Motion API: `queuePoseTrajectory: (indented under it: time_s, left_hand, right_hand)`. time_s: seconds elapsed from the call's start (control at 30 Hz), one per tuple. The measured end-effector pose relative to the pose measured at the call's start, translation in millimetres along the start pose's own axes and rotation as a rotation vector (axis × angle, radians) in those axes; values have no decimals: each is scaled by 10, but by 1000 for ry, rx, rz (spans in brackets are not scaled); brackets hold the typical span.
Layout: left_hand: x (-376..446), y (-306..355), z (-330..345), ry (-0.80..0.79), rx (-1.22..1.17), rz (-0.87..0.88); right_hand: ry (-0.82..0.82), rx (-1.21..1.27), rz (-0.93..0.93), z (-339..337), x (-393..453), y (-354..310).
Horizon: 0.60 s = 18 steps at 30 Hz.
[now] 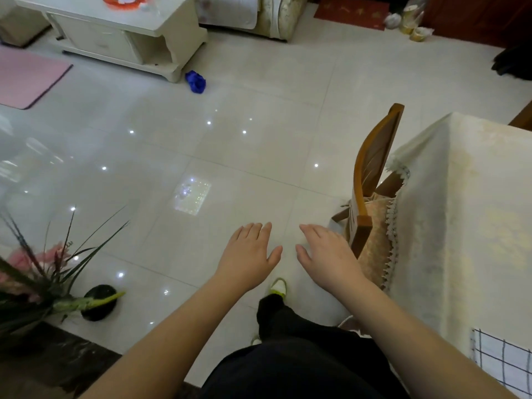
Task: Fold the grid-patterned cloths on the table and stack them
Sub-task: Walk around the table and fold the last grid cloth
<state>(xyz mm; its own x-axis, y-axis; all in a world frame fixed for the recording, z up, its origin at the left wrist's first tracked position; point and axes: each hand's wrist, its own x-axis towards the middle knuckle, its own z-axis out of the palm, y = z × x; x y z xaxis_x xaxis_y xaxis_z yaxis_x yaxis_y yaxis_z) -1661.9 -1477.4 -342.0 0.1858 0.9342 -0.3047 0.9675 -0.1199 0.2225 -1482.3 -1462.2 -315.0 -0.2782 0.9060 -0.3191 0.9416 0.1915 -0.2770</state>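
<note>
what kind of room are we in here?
Most likely a home living and dining room: a white coffee table stands by a sofa on a glossy tiled floor, and a wooden chair sits tucked at a cloth-covered table bearing a grid-patterned cloth.

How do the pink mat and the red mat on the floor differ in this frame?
The pink mat is plain and pale, while the red mat is deep red with faint gold marks. The pink mat lies at the left edge beside the white coffee table; the red mat lies at the top right, near some jars. Both lie flat on the tiled floor.
</note>
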Motion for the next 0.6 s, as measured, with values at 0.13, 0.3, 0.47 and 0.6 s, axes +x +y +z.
queuePoseTrajectory:
  time_s: [0.13,0.3,0.47,0.6]
  left_hand:
    - [544,-185,-209,20,31,21]
    - [1082,-398,-638,-25,50,23]
    - [1651,-528,-972,-7,55,40]
    - [2258,-622,-1217,9,36,87]
  right_hand:
    - [-9,9,10,-29,589,40]
    - [-9,1,19,-200,1293,58]
    - [19,-10,9,-499,1825,68]
    - [43,-1,43,-720,2284,126]
